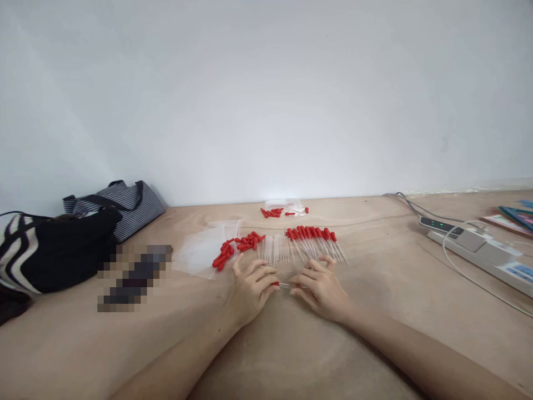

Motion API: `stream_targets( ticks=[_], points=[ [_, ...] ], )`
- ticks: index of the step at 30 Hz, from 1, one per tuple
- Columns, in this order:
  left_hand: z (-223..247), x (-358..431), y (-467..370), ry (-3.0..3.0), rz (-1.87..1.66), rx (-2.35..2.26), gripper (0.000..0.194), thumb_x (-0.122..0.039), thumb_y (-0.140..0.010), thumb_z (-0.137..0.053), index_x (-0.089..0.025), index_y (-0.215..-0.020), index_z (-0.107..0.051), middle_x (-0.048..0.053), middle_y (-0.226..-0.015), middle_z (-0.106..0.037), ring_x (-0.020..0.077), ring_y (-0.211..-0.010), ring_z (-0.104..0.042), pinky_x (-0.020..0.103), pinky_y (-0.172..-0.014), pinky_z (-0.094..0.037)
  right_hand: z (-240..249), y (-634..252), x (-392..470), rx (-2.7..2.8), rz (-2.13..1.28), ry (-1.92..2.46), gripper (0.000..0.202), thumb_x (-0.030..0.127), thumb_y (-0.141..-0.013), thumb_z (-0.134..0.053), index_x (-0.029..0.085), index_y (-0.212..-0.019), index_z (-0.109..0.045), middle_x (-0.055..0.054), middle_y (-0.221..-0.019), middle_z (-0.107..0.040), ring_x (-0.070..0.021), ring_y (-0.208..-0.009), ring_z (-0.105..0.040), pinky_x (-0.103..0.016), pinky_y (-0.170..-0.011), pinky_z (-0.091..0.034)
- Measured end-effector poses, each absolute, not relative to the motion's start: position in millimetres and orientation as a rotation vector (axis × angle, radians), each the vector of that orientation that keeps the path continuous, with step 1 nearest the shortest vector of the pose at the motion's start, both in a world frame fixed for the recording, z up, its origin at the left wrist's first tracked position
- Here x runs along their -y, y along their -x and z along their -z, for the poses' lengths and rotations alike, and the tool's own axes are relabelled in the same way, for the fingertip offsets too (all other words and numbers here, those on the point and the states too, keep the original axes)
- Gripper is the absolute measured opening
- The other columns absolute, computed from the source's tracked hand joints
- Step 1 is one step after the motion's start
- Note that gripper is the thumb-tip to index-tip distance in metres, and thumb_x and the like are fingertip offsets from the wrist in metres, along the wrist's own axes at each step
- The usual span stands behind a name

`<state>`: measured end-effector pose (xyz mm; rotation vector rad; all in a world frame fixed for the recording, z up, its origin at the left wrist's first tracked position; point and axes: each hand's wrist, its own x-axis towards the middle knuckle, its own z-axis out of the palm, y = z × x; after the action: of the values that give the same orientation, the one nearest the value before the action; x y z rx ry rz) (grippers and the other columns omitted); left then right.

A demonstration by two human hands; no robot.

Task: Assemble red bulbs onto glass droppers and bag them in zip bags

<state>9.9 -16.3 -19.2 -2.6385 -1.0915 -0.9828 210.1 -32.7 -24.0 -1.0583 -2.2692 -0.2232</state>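
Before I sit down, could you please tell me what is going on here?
Someone is handling small parts at a table. The left hand holds a red cap, the right hand a thin clear tube that spans the gap between them. Just beyond, loose red caps lie on the left, bare clear tubes in the middle, and red-capped tubes in a row on the right.

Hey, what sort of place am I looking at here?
Probably an improvised workspace in an ordinary room: thin clear tubes lie in a row on a plain tabletop, sharing it with a striped bag and a power strip.
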Motion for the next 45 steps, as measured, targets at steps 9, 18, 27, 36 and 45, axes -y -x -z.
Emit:
stream_targets(
  ticks=[9, 18, 27, 36, 45],
  points=[
    [17.9, 1.5, 9.2, 2.46, 0.697, 1.495, 0.044, -0.037, -0.084, -0.045, -0.025, -0.126, -0.041, 0.011, -0.128, -0.047, 0.0276, -0.118, -0.039, 0.058, -0.098, -0.007, 25.0, -205.9, 12.1, 2.077, 0.153, 1.382, 0.021, 0.026, -0.082, -0.045, 0.021, -0.07, -0.062, -0.002, -0.064, -0.063, -0.0169, -0.074, -0.047, -0.036, -0.075, -0.018],
    [27.2, -14.6, 28.7, 2.305, 0.273, 1.943, 0.056, -0.048, -0.085, -0.032, -0.021, -0.134, -0.03, 0.017, -0.14, -0.026, 0.0338, -0.13, -0.017, 0.065, -0.093, -0.013, 25.0, -186.3, -41.4, 1.912, 0.202, 1.781, 0.021, 0.022, -0.082, -0.041, 0.02, -0.086, -0.062, -0.006, -0.08, -0.067, -0.0203, -0.082, -0.049, -0.036, -0.074, -0.017],
    [24.7, -12.4, 24.1, 2.291, 0.137, 1.989, 0.056, -0.05, -0.085, -0.029, -0.021, -0.132, -0.033, 0.014, -0.143, -0.021, 0.032, -0.131, -0.011, 0.062, -0.097, -0.009, 25.5, -182.7, -40.7, 1.992, 0.239, 1.88, 0.026, 0.022, -0.081, -0.039, 0.02, -0.082, -0.064, -0.008, -0.087, -0.063, -0.0219, -0.089, -0.045, -0.038, -0.076, -0.019],
    [9.9, -22.0, 43.3, 1.997, 0.387, 1.922, 0.032, -0.037, -0.082, -0.043, -0.015, -0.102, -0.057, 0.015, -0.118, -0.052, 0.0323, -0.119, -0.033, 0.057, -0.095, -0.018, 5.9, -178.5, -31.9, 2.042, 0.141, 2.109, 0.031, 0.026, -0.078, -0.04, 0.013, -0.086, -0.066, -0.015, -0.096, -0.061, -0.027, -0.094, -0.046, -0.041, -0.077, -0.023],
    [14.3, -32.8, 52.5, 1.999, 0.521, 1.845, 0.012, -0.026, -0.076, -0.052, -0.018, -0.079, -0.061, 0.013, -0.108, -0.057, 0.0296, -0.111, -0.042, 0.056, -0.094, -0.019, -2.9, -167.8, -40.8, 2.146, 0.018, 2.209, 0.026, 0.019, -0.073, -0.046, 0.013, -0.087, -0.067, -0.018, -0.094, -0.063, -0.0289, -0.095, -0.049, -0.043, -0.081, -0.021]
  ],
)
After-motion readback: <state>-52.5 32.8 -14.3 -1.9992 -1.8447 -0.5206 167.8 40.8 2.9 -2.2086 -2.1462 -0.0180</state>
